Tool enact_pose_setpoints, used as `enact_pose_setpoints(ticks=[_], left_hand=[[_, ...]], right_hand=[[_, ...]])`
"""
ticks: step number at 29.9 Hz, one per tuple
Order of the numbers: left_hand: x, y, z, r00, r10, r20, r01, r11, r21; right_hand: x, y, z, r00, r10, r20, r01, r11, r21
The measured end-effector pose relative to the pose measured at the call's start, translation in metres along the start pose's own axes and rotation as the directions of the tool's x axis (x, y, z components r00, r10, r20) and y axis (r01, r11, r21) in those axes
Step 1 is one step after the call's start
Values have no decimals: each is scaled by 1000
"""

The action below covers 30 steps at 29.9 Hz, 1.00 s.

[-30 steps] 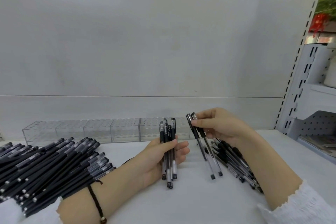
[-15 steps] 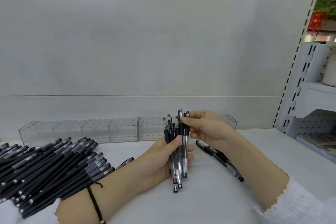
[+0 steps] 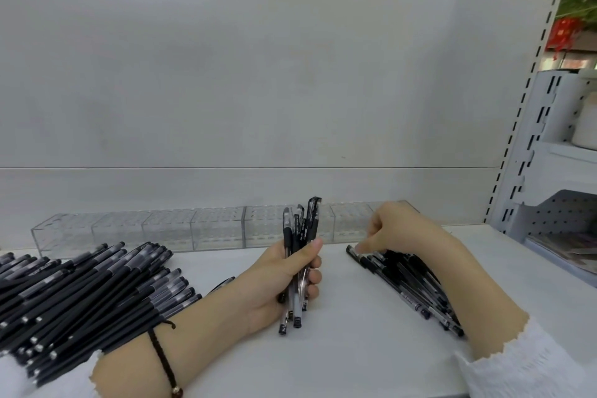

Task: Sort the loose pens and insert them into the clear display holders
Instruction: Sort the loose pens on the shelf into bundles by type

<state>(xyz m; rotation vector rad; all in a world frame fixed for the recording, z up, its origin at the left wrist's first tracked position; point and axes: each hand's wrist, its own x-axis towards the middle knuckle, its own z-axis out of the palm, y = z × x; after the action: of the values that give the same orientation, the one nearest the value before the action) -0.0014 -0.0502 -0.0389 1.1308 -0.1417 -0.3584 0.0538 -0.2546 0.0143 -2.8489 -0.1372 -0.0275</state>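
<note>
- left hand (image 3: 284, 278), centre of the frame: fingers and thumb curled round a bundle of pens (image 3: 300, 233), which it holds upright, caps up, with the lower ends just above the white table (image 3: 339, 362).
- right hand (image 3: 400, 233), right of centre: fingers curled downward, their tips at the cap end of the top pen of a small pile of pens (image 3: 407, 281); whether they pinch it, i cannot tell.
- clear display holders (image 3: 168, 231): a row along the back wall, across the middle of the frame, behind both hands.
- large heap of black pens (image 3: 80, 294): lower left of the frame, lying flat.
- dark bracelet (image 3: 161, 355) on the left wrist, bottom of the frame.
</note>
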Motion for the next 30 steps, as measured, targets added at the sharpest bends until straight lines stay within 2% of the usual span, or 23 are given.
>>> enact_pose_setpoints(ticks=[5,9,16,23,30], left_hand=[[-2,0,1,1000,-13,-2,13,1000,22],[-3,1,2,1000,-20,-2,20,1000,14],[-2,1,1,1000,-24,-7,25,999,34],[1,-1,-1,1000,-22,-6,22,1000,6],[-2,1,-1,1000,-21,-13,21,999,36]], right_hand=[[-2,0,2,992,66,106,-57,995,-88],[-2,-4,4,994,53,98,-44,995,-94],[5,-16,19,991,-98,88,93,994,59],[6,-12,21,997,-29,68,29,1000,-5],[3,-19,23,984,-105,145,96,993,72]])
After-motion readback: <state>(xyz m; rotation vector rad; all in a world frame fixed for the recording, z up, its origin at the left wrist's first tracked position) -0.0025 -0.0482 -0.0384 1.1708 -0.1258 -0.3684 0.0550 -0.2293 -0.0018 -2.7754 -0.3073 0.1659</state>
